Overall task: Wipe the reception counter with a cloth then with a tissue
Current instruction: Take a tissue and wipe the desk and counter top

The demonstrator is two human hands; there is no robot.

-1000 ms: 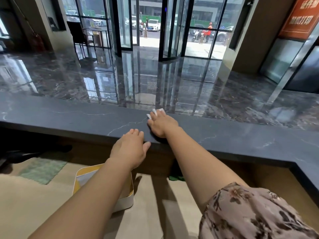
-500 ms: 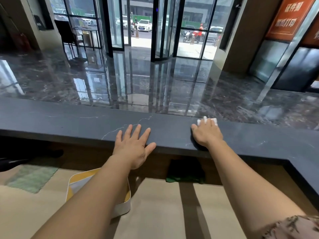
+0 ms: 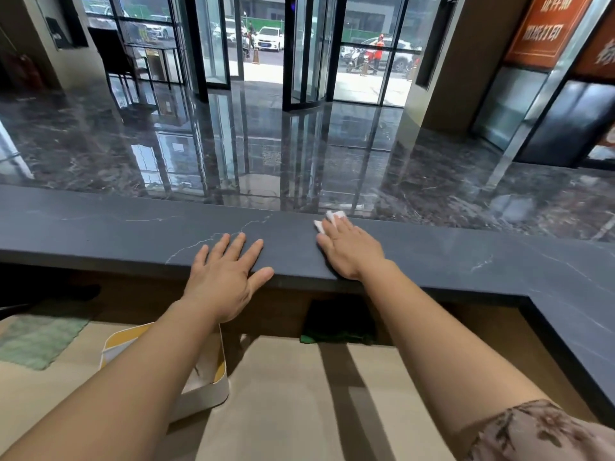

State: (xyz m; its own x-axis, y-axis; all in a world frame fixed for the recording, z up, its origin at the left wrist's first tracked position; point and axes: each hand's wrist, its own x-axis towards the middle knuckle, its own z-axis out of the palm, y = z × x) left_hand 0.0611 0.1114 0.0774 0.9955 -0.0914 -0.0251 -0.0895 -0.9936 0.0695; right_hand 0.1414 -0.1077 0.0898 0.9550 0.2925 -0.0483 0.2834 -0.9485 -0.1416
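counter open rightward to its corner, left hand flat leftward

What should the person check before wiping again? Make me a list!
1. White paper tissue under the right hand: ok, straight fingers press it down.
2. Left hand braced on the dark grey stone counter: ok, flat at its near edge.
3. Pale green cloth off the counter: ok, lies on the beige lower desk.
4. Tissue clean enough: cannot tell, mostly hidden.
5. Counter dry: cannot tell.
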